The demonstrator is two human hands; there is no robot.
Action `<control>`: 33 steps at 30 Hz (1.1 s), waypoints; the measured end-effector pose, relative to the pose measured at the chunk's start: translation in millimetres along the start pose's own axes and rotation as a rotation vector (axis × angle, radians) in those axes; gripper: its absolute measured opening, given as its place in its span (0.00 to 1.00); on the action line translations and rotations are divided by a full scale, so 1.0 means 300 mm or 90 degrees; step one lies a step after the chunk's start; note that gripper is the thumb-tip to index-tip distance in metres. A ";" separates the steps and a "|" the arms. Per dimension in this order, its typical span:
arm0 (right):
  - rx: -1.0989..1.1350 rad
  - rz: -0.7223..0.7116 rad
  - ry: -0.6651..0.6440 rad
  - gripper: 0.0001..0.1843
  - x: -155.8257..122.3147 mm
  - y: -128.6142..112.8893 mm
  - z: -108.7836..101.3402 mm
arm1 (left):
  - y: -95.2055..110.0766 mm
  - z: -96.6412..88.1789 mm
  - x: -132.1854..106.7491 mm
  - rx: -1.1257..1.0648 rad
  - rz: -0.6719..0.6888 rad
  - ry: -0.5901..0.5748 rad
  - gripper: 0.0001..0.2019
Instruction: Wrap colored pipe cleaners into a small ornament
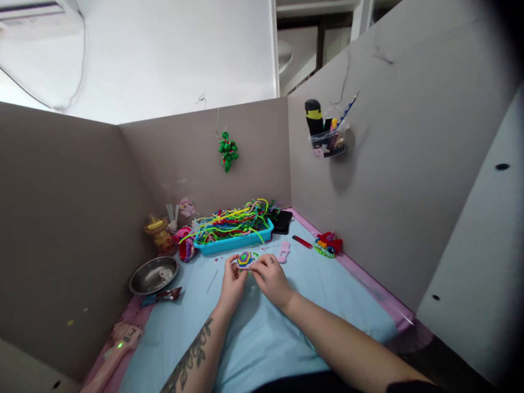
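Near the middle of the blue-covered table, a small coiled pipe-cleaner piece (244, 258) with rings of blue, yellow, green and purple is held up between both hands. My left hand (233, 277) grips its left side with bent fingers and thumb. On its right edge, the fingers of my right hand (271, 277) are pinched together; they partly hide that edge. A bit of green shows just below and beside the piece. Behind the hands stands a blue tray (233, 245) heaped with loose pipe cleaners (241, 219) in many colours.
To the left are a metal bowl (154, 275), a lidded cup (159, 232) and a thin rod (212, 281). At right lie a pink flat piece (284, 252), a red cutter-like tool (302, 241) and a red craft figure (329, 243). Grey partitions (254, 136) enclose the table.
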State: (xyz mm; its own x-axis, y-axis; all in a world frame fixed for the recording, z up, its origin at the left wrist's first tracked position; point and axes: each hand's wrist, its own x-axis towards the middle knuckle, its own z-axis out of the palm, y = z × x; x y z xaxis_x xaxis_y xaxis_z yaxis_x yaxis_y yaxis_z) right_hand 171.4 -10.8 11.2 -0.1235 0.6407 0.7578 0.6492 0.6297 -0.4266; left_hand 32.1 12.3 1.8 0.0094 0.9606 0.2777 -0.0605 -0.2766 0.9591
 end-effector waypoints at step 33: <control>0.038 -0.189 -0.104 0.14 -0.034 -0.053 -0.005 | 0.049 -0.025 -0.001 0.055 0.007 -0.005 0.19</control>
State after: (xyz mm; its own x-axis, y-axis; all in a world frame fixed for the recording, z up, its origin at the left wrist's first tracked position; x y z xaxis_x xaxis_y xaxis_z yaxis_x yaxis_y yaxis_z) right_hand 163.6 -28.0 11.0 -0.4228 0.4840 0.7662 0.5224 0.8210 -0.2303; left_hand 23.7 8.1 15.3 0.0170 0.9574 0.2881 0.0257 -0.2885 0.9571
